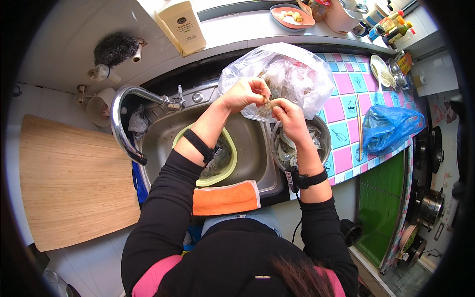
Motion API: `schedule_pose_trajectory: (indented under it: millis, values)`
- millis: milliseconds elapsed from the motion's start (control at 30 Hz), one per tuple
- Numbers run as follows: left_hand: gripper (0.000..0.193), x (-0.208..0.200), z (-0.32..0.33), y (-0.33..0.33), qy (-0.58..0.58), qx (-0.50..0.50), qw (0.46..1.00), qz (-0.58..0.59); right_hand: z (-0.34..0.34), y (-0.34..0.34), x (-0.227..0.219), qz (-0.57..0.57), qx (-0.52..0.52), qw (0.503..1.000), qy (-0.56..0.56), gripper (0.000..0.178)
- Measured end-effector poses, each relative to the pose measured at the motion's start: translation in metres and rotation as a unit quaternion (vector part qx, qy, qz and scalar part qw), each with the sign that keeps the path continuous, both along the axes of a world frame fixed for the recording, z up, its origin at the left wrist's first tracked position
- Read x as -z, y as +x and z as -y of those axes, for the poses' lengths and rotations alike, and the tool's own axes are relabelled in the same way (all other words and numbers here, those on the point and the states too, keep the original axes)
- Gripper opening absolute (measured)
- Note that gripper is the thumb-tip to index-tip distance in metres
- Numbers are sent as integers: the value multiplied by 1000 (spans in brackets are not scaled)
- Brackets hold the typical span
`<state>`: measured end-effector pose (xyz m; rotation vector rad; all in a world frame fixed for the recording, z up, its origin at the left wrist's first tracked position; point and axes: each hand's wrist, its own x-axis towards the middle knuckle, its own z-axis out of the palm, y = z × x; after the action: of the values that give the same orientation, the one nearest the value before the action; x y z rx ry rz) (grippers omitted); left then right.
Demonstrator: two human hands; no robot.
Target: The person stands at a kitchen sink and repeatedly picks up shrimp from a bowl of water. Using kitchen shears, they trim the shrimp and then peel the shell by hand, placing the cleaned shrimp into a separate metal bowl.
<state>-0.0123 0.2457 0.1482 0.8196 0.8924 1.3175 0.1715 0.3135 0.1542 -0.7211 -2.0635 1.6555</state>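
A checkered counter [341, 81] is stretching to the right of a steel sink [255, 156]. Toward the counter's back left corner, a crumpled clear bag [304, 69] is lying open. Inside the sink, a pale green basin [217, 180] is holding greyish contents, partly hidden by the left forearm. By the counter's near left corner, a metal bowl [328, 141] is holding grey, translucent scraps. A blue bag [391, 128] is slumping near the right edge. An orange cloth [225, 199] is lying along the sink's near edge. Above the clear bag's near side, the left hand [245, 94] and right hand [292, 119] are pinching, fingertips nearly meeting, a small brownish piece [267, 104], mostly hidden.
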Motion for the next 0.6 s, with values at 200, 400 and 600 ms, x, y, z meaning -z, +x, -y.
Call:
schedule_pose_trajectory:
  millis: [200, 400, 600]
  values:
    - [14, -1, -7, -7, -34, -83, 987, -137, -6, 4, 0, 83, 9, 994, 73, 24]
    - [29, 9, -21, 3, 6, -182, 784, -593, -5, 7, 7, 140, 37, 966, 215, 28]
    - [65, 11, -9, 15, 110, -110, 693, -704, 4, 11, -4, 190, 43, 939, 283, 27]
